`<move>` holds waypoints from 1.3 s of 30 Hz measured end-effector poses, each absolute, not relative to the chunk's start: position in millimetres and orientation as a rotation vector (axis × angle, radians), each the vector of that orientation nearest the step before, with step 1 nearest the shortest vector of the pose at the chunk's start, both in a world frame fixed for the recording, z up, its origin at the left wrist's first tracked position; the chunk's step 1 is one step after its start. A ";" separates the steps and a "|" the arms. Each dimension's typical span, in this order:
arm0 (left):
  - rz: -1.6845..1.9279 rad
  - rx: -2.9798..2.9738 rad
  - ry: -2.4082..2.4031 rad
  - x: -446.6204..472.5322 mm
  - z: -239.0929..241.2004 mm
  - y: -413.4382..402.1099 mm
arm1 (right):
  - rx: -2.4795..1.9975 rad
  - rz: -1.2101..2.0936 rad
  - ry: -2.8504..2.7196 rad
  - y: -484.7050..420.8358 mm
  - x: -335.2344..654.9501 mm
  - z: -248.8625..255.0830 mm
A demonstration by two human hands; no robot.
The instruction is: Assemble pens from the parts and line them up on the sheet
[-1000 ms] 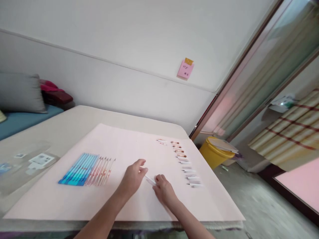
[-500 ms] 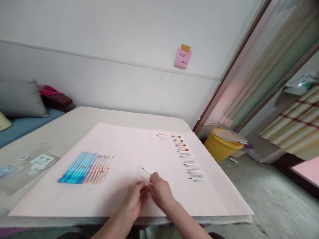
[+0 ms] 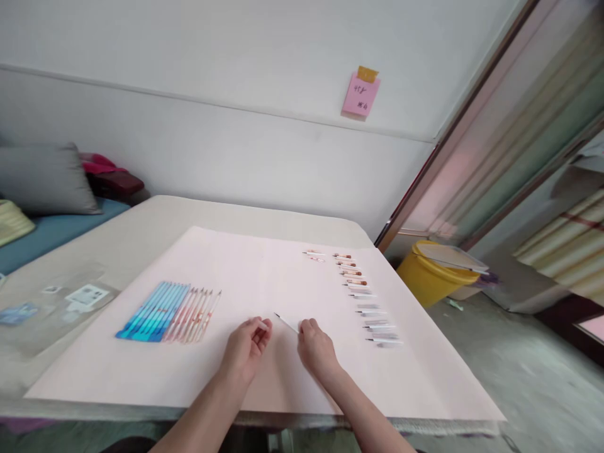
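Note:
My right hand (image 3: 318, 346) is closed around the rear of a thin white pen refill (image 3: 286, 323), whose dark tip points up and left. Just left of it, my left hand (image 3: 248, 346) pinches a small pale, translucent piece (image 3: 264, 325), perhaps a cap; the fingers partly cover it. The two hands are apart over white paper (image 3: 264, 277). On the left lie blue pen barrels (image 3: 155, 311) in a row, beside pinkish clear pen barrels (image 3: 193, 314). Several white refills (image 3: 383, 340) with dark tips lie in a column on the right, paired with small clear pieces.
Brown-topped short pieces (image 3: 352, 273) lie at the upper end of the right column, with a few slim parts (image 3: 314, 253) beside them. Clear plastic packaging (image 3: 87, 296) is at the table's left. A yellow bin (image 3: 422, 277) stands beyond the right edge.
My hands have moved apart. The left hand has gone left and up with the small pale piece, while the right hand keeps the refill, slightly further right. The view has shifted a little.

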State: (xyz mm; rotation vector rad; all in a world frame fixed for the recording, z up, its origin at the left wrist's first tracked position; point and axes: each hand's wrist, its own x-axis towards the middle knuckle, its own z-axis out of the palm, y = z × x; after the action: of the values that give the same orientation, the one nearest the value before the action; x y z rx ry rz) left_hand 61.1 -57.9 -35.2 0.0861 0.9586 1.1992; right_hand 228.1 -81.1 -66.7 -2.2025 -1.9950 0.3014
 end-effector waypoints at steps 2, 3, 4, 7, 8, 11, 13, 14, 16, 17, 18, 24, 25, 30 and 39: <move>1.260 0.083 0.959 56.1 -36.2 -53.2 | -2.111 0.341 -1.997 -85.1 223.2 -60.4; 1.297 0.080 0.963 53.5 -37.2 -50.8 | -2.054 0.355 -2.006 -88.3 220.3 -56.0; 1.333 0.075 0.970 51.1 -38.1 -48.5 | -2.001 0.367 -2.020 -91.8 217.6 -51.6; 1.403 0.053 0.998 45.5 -40.2 -42.7 | -1.884 0.382 -2.059 -101.1 211.6 -42.1; 1.414 0.050 1.005 44.5 -40.5 -41.4 | -1.858 0.383 -2.070 -103.0 210.6 -40.7; 1.406 0.065 1.012 44.1 -41.3 -40.3 | -1.833 0.381 -2.088 -104.8 209.6 -40.0; 1.373 0.111 1.009 46.0 -42.1 -42.1 | -1.850 0.378 -2.090 -104.5 209.6 -40.4; 1.358 0.143 1.005 47.4 -42.5 -43.5 | -1.857 0.374 -2.090 -104.4 209.7 -40.4; 1.341 0.210 0.998 50.7 -43.0 -46.8 | -1.861 0.362 -2.096 -104.5 210.0 -40.6; 1.337 0.238 0.997 52.4 -43.0 -48.3 | -1.857 0.355 -2.102 -104.8 210.2 -40.7; 1.333 0.260 0.998 53.8 -42.8 -49.6 | -1.853 0.348 -2.107 -105.2 210.5 -41.0; 1.309 0.345 1.014 56.2 -39.4 -49.8 | -1.806 0.364 -2.067 -106.5 212.7 -42.4; 1.310 0.354 1.016 56.8 -39.0 -50.0 | -1.791 0.372 -2.054 -106.4 212.3 -42.7; 1.189 0.415 0.979 71.1 -39.5 -64.9 | -1.695 0.453 -1.955 -106.5 206.7 -46.0; 1.111 0.478 0.927 83.0 -40.7 -83.5 | -1.644 0.763 -1.637 -107.6 202.4 -46.4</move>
State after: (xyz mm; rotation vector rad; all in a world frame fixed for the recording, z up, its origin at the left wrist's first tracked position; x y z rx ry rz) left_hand 83.0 -83.5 -40.7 0.4784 0.9271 1.1105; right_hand 202.4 -107.6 -46.4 -1.6443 -1.6367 0.7634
